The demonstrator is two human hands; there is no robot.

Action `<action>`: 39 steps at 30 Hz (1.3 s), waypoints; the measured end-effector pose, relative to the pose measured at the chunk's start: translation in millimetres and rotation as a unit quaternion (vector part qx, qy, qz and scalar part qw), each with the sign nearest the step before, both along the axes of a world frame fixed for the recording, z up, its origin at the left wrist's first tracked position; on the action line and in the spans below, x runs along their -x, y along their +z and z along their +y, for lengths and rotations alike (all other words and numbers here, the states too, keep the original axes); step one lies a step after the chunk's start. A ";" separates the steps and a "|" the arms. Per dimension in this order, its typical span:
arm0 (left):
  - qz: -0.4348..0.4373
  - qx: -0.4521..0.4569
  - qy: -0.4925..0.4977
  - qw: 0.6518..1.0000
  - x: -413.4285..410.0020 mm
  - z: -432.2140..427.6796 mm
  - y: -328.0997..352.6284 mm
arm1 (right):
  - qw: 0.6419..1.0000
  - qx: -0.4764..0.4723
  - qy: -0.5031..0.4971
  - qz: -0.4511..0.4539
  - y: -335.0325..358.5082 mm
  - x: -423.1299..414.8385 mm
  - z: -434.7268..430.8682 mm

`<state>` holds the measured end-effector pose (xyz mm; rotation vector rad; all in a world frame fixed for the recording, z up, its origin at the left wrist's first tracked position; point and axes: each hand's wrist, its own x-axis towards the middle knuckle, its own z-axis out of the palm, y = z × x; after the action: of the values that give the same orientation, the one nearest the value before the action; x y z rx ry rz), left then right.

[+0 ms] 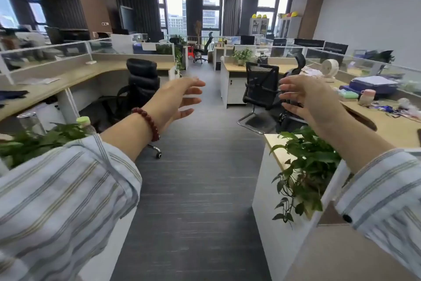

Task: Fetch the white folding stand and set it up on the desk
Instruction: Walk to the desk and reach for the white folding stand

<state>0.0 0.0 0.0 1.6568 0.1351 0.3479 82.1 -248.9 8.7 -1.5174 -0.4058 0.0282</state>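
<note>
Striped sleeves [57, 189] frame the view as a person stands in an office aisle [196, 189] between potted plants [305, 166], both arms stretched forward, a red bead bracelet [149, 122] on the left wrist. The left hand [180, 96] and right hand [309, 98] hang in the air with fingers spread and loosely curled, palms facing each other, holding nothing. Beyond them stand a black chair [142, 80] at the left desk [75, 78] and a mesh chair [260, 84] by the right desk [391, 125]; no white folding stand can be picked out, and no writing is legible.
</note>
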 end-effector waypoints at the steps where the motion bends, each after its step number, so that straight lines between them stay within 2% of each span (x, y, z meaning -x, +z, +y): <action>1: -0.002 0.000 0.001 1.000 -11.6 7.6 -0.7 | 1.000 0.007 -0.002 0.001 -3.3 -14.1 13.5; 6: -0.002 -0.024 0.013 1.000 -104.4 61.5 8.9 | 0.999 0.039 -0.007 -0.019 4.1 -103.9 78.1; 12: 0.005 -0.025 -0.007 1.000 -219.4 131.7 29.5 | 0.998 0.004 -0.044 -0.037 32.0 -220.3 139.2; 19: 0.002 -0.023 0.001 1.000 -363.7 182.4 37.7 | 0.994 -0.001 -0.101 -0.047 26.2 -355.0 165.8; 23: 0.001 -0.023 -0.032 0.999 -467.1 190.3 19.7 | 0.990 -0.003 -0.135 -0.040 5.7 -442.7 167.4; 29: 0.003 -0.014 -0.082 0.997 -658.7 190.3 3.3 | 0.986 0.011 -0.168 -0.015 -11.9 -623.1 180.6; 39: 0.001 -0.001 -0.084 0.996 -931.9 227.9 23.4 | 0.991 0.020 -0.135 -0.011 8.3 -899.0 246.6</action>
<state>931.9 227.9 23.4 1.6566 -0.0037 0.2196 981.1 -2.3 17.0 -1.6025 -0.2154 -0.1953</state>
